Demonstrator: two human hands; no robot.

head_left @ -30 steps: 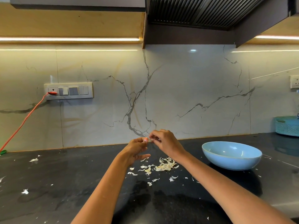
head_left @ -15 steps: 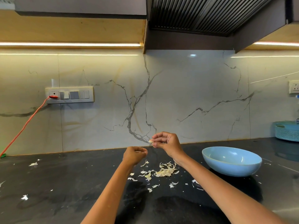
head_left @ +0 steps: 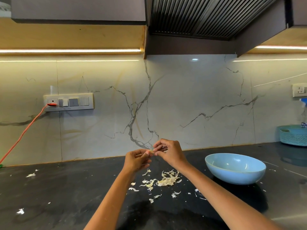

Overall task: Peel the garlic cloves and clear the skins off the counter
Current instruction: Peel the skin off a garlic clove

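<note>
While the black worktop [head_left: 69, 193] fills the near half of the view under the veined marble wall [head_left: 191, 103], the camera has tipped up a little since the earlier pictures, so everything sits lower in frame. A light blue bowl [head_left: 235, 169] stands to the right, well apart from the hands, where it stood before. Far right, a teal basket [head_left: 293, 135] sits against the wall; on the left an orange cable [head_left: 23, 133] runs down from the switch plate [head_left: 68, 102]. Between the forearms, a heap of garlic skins [head_left: 163, 180] lies on the worktop, with stray flakes near and to the left. Above that heap both hands are raised. The left hand [head_left: 136, 160], which half a second ago hung lower and apart, has come back up to meet the right hand [head_left: 169, 152]. Both sets of fingers are curled, and their tips pinch one small pale garlic clove [head_left: 151, 151] between them, held in the air in front of the wall's base.
</note>
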